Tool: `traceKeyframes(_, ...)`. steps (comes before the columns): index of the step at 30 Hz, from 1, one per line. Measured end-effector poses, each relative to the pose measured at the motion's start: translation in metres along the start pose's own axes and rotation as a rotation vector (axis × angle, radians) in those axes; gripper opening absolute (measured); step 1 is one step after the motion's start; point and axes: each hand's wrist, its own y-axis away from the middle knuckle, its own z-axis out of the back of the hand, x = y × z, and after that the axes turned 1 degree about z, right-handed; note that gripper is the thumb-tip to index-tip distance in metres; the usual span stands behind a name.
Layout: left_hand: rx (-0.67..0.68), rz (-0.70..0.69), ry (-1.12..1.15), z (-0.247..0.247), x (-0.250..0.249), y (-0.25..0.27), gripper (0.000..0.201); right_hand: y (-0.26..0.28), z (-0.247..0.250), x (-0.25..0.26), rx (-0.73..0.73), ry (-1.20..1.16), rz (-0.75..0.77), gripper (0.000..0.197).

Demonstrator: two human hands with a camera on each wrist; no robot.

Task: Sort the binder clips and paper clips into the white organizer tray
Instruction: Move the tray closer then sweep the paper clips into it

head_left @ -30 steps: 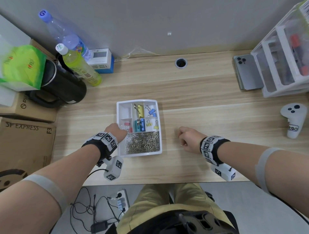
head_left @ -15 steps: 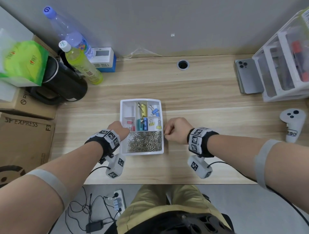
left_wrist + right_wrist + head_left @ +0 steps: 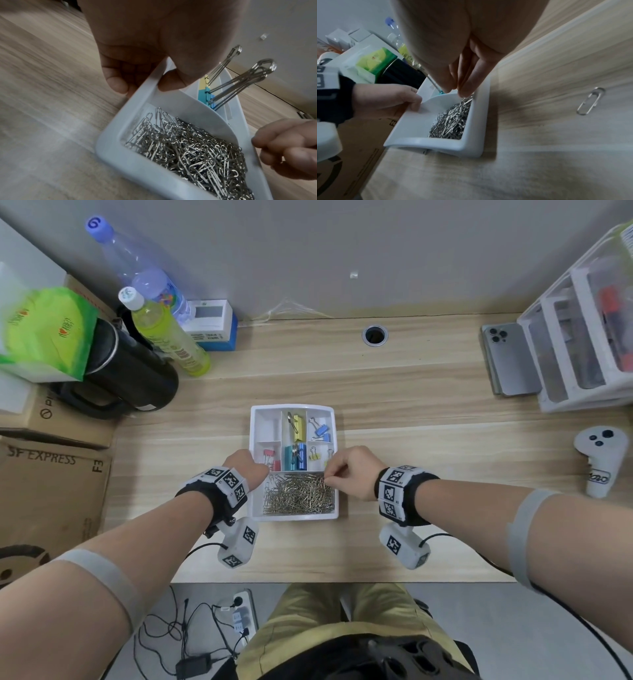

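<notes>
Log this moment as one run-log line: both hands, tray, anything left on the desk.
left hand: grips white organizer tray rim | right hand: fingertips pinched over paper clips | one loose paper clip on desk

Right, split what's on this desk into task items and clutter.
Job: white plastic organizer tray, silver paper clip pile, coloured binder clips, stray silver paper clip on desk.
Lying about: grey smartphone, white controller, yellow-green drink bottle, black kettle.

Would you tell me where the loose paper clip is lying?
In the right wrist view, the loose paper clip lies on the desk, right of the tray.
</notes>
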Motion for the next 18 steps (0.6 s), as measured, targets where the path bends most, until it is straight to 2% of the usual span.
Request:
traceKeyframes(5,0.002,-0.019,-0.017,0.003,-0.003,0.000,0.020,0.001,0.016,-0.008,-0.040,0.014,-0.037,0.018)
traceKeyframes(8,0.002,-0.056,-0.085,0.007,-0.005,0.000,0.022,-0.001,0.033,-0.023,-0.145,0.051,-0.079,0.010)
traceKeyframes(10,0.006,-0.108,-0.128,0.011,-0.008,-0.001,0.020,-0.002,0.047,-0.034,-0.211,0.056,-0.129,0.008)
traceKeyframes(16,-0.008,-0.316,-0.174,0.020,-0.032,0.002,0.011,-0.007,0.067,-0.043,-0.311,0.129,-0.140,0.033)
traceKeyframes(18,-0.013,-0.363,-0.193,0.021,-0.042,0.003,0.010,-0.009,0.072,-0.043,-0.312,0.159,-0.151,0.030)
